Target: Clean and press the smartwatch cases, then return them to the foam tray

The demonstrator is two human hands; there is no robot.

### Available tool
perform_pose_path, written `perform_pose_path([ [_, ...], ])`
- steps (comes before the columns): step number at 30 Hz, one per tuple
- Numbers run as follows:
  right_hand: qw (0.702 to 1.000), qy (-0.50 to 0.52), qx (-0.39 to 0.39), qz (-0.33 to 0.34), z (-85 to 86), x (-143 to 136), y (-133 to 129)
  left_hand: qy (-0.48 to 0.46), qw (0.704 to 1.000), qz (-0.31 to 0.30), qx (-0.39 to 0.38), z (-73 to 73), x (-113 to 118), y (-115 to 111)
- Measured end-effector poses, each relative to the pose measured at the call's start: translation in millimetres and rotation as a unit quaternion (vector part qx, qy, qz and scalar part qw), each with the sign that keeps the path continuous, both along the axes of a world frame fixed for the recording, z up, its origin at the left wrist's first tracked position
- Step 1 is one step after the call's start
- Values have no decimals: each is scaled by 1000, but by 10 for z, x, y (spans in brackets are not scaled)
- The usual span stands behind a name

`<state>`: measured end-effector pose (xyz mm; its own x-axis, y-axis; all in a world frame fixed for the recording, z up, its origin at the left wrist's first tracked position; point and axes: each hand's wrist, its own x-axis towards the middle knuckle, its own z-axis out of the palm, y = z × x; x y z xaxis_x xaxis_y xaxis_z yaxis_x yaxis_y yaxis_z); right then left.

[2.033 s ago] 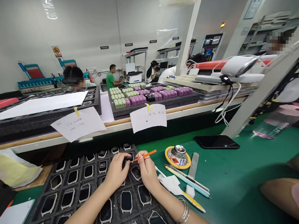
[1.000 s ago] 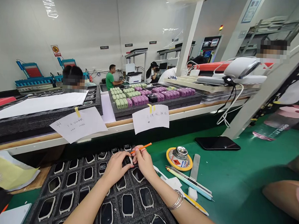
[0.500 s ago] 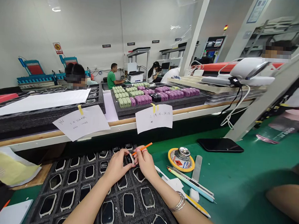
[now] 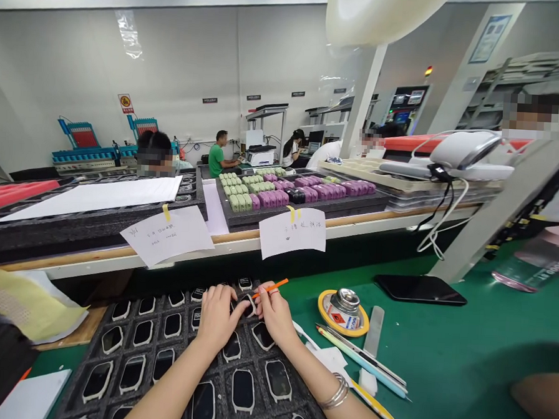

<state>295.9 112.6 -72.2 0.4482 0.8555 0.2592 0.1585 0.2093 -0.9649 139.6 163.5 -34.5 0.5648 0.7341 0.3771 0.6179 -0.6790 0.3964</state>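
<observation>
Above the far end of a dark foam tray (image 4: 147, 352), a pale-framed watch case (image 4: 249, 307) sits between my hands. My left hand (image 4: 218, 311) has its thumb against the case; its fingers curl over the tray and their tips are partly hidden. My right hand (image 4: 274, 310) pinches a thin orange stick (image 4: 278, 286), which points up to the right, and its fingertips meet the case's right side. Several more watch cases with dark faces, such as one watch case (image 4: 243, 390), lie in the tray's pockets below my wrists.
Right of the tray lie a metal-topped bottle (image 4: 347, 302) in a yellow ring, tweezers and pens (image 4: 365, 361), a flat metal strip (image 4: 374, 332), white pads (image 4: 330, 360) and a phone (image 4: 420, 289). A shelf (image 4: 231, 237) with foam trays runs across ahead. Co-workers sit beyond.
The head view has tilted up, so the scene sits a little lower. My left hand has turned flatter over the tray, and the watch case between my hands has tilted. The orange stick stays in my right hand.
</observation>
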Motion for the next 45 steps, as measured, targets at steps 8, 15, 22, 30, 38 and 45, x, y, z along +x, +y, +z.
perform_pose_path([
  [8,999,-4,24,27,61,-19,-53,42,998,-42,18,83,-238,-23],
  [15,999,9,16,31,91,-31,132,-1,996,-89,-15,81,-568,-64],
  [22,998,39,5,52,124,-322,517,-31,993,-102,-48,47,-587,14],
  [30,998,25,-27,56,9,-374,401,-46,990,-102,-86,22,-544,82],
  [38,993,-17,-44,105,28,-408,362,-62,992,-57,-97,-46,-564,78],
  [45,992,-44,-51,109,23,-413,354,-49,994,-61,-76,-77,-562,92],
])
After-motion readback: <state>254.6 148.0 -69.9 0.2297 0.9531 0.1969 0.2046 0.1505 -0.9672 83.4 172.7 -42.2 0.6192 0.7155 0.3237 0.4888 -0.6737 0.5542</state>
